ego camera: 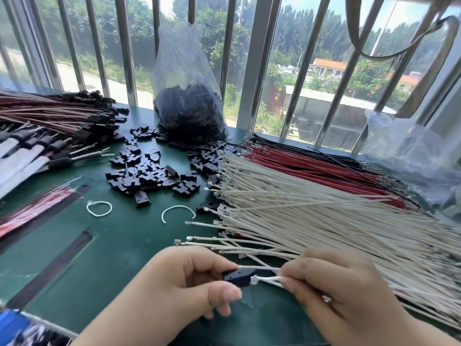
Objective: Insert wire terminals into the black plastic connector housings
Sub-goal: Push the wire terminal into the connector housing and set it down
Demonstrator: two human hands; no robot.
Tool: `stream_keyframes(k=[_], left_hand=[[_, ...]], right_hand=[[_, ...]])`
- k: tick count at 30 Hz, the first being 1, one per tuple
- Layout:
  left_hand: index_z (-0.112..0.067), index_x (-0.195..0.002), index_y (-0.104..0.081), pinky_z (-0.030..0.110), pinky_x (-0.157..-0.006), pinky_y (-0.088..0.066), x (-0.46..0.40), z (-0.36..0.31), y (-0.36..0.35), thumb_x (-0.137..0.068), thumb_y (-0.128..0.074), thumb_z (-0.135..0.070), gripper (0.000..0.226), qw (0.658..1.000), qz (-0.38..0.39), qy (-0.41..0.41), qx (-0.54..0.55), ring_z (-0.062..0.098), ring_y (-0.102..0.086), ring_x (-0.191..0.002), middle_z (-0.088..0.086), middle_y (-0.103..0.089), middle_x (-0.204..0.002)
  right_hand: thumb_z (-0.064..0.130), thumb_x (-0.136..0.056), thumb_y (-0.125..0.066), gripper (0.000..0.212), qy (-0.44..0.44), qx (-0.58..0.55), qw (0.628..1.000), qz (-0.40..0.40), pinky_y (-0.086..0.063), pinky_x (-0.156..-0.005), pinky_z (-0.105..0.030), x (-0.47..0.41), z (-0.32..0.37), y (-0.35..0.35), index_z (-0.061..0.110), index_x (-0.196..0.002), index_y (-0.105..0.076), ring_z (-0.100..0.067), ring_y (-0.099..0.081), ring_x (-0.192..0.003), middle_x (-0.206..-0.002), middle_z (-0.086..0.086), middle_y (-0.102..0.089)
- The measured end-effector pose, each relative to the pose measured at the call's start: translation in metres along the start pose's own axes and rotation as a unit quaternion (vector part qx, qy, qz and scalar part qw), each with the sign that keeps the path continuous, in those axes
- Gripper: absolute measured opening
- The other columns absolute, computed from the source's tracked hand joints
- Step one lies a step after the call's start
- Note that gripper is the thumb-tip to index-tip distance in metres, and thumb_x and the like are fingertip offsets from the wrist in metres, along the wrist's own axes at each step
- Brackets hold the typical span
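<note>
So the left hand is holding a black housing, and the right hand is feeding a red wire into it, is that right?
Not quite. In the head view the left hand does hold the black housing, but the wire pinched in the right hand is white, not red. The red wires lie untouched in the pile farther back on the table.

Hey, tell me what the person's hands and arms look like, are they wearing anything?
Both the left hand and the right hand are bare, with no gloves. No sleeves show on either forearm, and no watch or bracelet is visible. The fingers have short, unpainted nails.
</note>
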State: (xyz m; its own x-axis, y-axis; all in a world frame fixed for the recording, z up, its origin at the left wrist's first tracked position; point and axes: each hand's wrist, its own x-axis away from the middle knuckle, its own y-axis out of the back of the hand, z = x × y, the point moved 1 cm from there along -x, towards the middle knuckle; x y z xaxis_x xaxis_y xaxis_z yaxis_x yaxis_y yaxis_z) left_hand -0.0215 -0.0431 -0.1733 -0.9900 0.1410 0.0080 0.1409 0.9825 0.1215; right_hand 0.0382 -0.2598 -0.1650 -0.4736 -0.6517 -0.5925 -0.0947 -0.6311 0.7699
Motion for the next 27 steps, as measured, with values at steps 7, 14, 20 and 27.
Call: stream_keyframes(k=[7, 14, 20, 27], left_hand=[[-0.031, -0.080, -0.077, 0.014, -0.052, -0.047, 0.0007, 0.0004, -0.0008, -0.053, -0.080, -0.023, 0.029, 1.000, 0.022, 0.004, 0.009, 0.002, -0.058, -0.050, -0.002, -0.067, -0.056], [-0.037, -0.079, -0.076, 0.016, -0.052, -0.049, 0.0005, 0.0020, 0.0001, -0.044, -0.079, -0.042, 0.036, 1.000, -0.001, -0.011, 0.018, 0.003, -0.058, -0.050, -0.002, -0.067, -0.057], [-0.036, -0.080, -0.076, 0.013, -0.051, -0.047, 0.0017, -0.0002, -0.0006, -0.047, -0.079, -0.037, 0.033, 0.999, 0.033, -0.004, 0.027, -0.001, -0.059, -0.049, -0.005, -0.068, -0.057], [-0.032, -0.082, -0.076, 0.015, -0.050, -0.047, 0.0014, 0.0012, -0.0019, -0.052, -0.081, -0.028, 0.031, 0.999, 0.040, 0.012, 0.011, 0.001, -0.058, -0.049, -0.002, -0.069, -0.059]], right_hand=[[0.029, -0.085, -0.062, 0.014, 0.009, 0.019, 0.999, 0.036, -0.045, -0.048, -0.023, 0.0006, 0.0040, 0.0015, 0.024, -0.078, -0.072, -0.003, -0.054, -0.057, -0.070, 0.014, -0.062], [0.030, -0.076, -0.068, 0.008, -0.071, -0.140, 0.988, -0.003, -0.048, -0.051, -0.018, 0.0010, 0.0075, 0.0052, 0.025, -0.070, -0.071, -0.007, -0.062, -0.060, -0.070, 0.016, -0.064], [0.034, -0.076, -0.068, 0.013, -0.074, -0.119, 0.990, 0.030, -0.049, -0.049, -0.028, 0.0010, 0.0074, 0.0054, 0.024, -0.070, -0.073, -0.009, -0.061, -0.058, -0.068, 0.016, -0.064], [0.031, -0.078, -0.068, 0.011, -0.055, -0.105, 0.992, 0.034, -0.046, -0.046, -0.024, 0.0006, 0.0074, 0.0067, 0.024, -0.071, -0.073, -0.005, -0.058, -0.056, -0.066, 0.018, -0.061]])
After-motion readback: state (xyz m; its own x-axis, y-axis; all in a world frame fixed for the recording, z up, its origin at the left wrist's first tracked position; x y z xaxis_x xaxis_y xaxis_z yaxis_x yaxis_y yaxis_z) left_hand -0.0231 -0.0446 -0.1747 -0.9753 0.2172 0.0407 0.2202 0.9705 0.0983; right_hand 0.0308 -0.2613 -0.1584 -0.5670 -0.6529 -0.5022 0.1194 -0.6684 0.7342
